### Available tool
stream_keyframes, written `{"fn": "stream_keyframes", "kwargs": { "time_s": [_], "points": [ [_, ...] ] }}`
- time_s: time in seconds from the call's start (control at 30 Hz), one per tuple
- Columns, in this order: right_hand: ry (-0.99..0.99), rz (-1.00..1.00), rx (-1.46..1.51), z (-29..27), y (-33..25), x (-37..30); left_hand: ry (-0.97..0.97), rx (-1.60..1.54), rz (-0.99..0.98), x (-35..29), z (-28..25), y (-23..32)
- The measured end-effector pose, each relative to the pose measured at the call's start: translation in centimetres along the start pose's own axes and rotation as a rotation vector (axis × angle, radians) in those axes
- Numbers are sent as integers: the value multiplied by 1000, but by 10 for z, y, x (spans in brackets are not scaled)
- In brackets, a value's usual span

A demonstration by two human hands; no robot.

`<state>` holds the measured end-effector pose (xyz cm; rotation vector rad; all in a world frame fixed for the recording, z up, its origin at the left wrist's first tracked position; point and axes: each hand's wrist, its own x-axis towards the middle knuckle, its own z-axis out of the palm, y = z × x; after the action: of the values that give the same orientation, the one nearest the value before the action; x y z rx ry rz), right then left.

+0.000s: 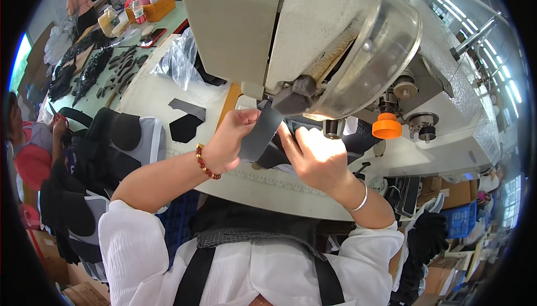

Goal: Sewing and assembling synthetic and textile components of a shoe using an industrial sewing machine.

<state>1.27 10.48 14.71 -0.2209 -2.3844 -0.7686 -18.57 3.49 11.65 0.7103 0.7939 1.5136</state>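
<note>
My left hand (232, 135) pinches a dark grey strip of material (260, 134), bent upright beside the sewing machine head (330, 38). My right hand (320, 158) is closed at the edge of a black fabric piece (361, 138). Its index finger points along the grey strip, while the other fingers curl over the black piece. Both hands work directly under the machine's clear guard (380, 49). The needle is hidden behind the guard and the strip. Strong lamp light washes out part of my right hand.
Black and grey cut pieces (187, 127) lie on the white table (145, 91), near a clear plastic bag (182, 60). Stacked black-and-grey parts (131, 133) stand at the left. Nearby, another person's hand (59, 124) holds red-handled scissors. An orange knob (387, 126) juts from the machine at right.
</note>
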Motion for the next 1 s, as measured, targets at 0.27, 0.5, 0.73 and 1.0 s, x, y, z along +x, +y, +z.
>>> {"fn": "stream_keyframes", "kwargs": {
  "time_s": [0.27,0.5,0.73,1.0],
  "points": [
    [34,8,6,7,-5,0,-17,24,-30,-7,-1,0],
    [-43,68,-26,1,-7,2,-70,-116,-80,-6,4,4],
    [-21,85,52,12,-11,-3,172,353,162,8,-24,-17],
    [-148,85,66,4,-6,-3,-189,1623,1308,18,-15,27]
  ]
}}
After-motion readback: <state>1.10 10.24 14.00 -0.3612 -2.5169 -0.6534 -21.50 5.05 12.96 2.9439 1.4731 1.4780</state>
